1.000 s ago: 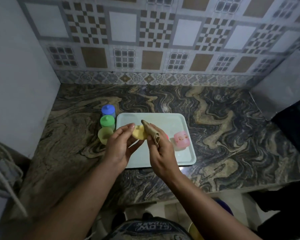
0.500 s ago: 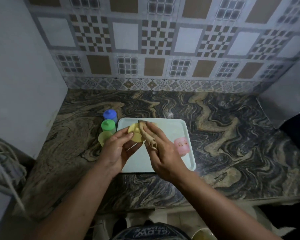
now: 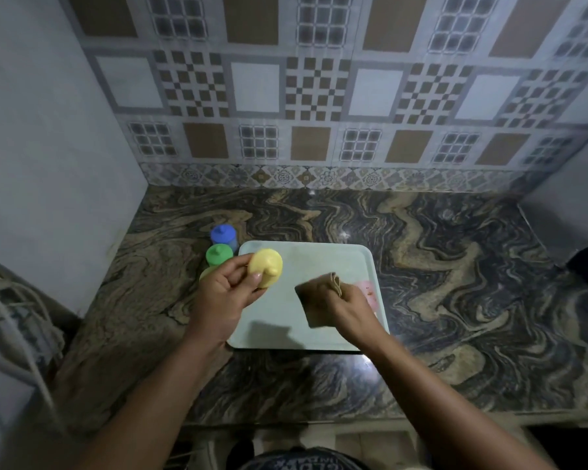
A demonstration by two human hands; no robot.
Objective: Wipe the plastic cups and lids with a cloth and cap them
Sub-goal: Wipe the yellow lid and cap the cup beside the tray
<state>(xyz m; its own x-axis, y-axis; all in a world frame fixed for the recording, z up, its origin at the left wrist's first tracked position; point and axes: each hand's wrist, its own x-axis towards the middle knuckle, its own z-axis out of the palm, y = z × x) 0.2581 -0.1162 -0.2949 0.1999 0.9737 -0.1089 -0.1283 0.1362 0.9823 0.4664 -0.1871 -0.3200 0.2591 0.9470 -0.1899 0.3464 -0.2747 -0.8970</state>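
Separated since a moment ago, the hands no longer meet: the left hand (image 3: 230, 286) grips the round yellow plastic lid (image 3: 266, 266) above the pale rectangular tray's (image 3: 286, 334) left edge, while the right hand (image 3: 348, 305) clutches the brown folded cloth (image 3: 314, 301) over the tray. Capped green cup (image 3: 219, 254) and capped blue cup (image 3: 223, 234) stand beside it on the marble counter (image 3: 455, 283).

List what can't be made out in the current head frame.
- Pink cup: mostly hidden behind the right hand and brown cloth; no lid visible.
- Yellow-green cup: only a sliver shows behind the left hand.
- Yellow lid: underside faces away; thumb covers its lower edge.
- Cloth: motion-blurred, its texture unreadable.
- Tray: near-left corner covered by the left wrist.
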